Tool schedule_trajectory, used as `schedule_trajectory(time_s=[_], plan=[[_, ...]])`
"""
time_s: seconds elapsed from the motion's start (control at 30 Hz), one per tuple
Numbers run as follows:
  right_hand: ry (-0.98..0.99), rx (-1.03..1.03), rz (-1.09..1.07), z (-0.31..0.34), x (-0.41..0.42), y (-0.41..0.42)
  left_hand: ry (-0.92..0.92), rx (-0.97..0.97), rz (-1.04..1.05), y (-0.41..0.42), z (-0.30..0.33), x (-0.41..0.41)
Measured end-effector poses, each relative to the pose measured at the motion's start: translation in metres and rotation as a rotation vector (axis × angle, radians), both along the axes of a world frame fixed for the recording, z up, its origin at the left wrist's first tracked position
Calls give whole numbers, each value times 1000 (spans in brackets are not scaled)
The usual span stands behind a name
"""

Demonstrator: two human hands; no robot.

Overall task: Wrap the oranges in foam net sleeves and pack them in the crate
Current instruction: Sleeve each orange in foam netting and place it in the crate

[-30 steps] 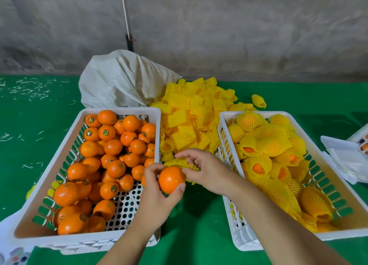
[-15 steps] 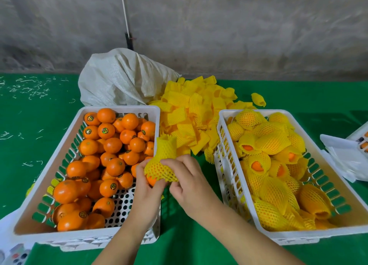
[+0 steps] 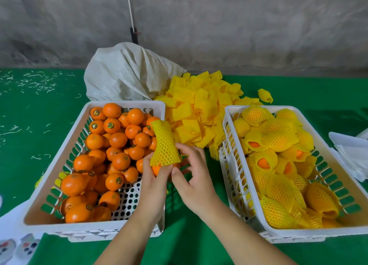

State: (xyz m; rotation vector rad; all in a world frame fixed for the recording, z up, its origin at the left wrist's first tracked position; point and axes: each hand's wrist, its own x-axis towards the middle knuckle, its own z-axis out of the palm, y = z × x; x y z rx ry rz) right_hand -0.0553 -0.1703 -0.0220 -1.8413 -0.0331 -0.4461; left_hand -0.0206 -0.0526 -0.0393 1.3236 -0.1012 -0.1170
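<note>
An orange (image 3: 157, 169) sits in my left hand (image 3: 155, 177), held between the two crates. A yellow foam net sleeve (image 3: 163, 145) is pulled partway over it and stands up above it, so only the orange's lower part shows. My right hand (image 3: 191, 177) pinches the sleeve's lower right edge with thumb and fingertips. The left white crate (image 3: 65, 145) holds several bare oranges (image 3: 117, 139). The right white crate (image 3: 326, 137) holds several oranges wrapped in sleeves (image 3: 278, 137).
A heap of loose yellow sleeves (image 3: 197, 109) lies between the crates at the back, beside a white woven sack (image 3: 127, 73). White plastic items (image 3: 350, 151) lie at the right edge. All rests on a green cloth (image 3: 39, 109) before a grey wall.
The bare orange of a second ago now has a sleeve over most of it. The sleeve has slid further down and stretched taller, and both hands have risen slightly.
</note>
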Motion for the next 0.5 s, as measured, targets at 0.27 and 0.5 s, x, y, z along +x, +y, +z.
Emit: schedule_trajectory(time_s=[0.27,0.5], plan=[[8,78,-132,2,10,-14,72,1,-106,-4,-9,-1],[-101,-465,22,-20,-5,-21,266,-254,-12,-2,-1,9]])
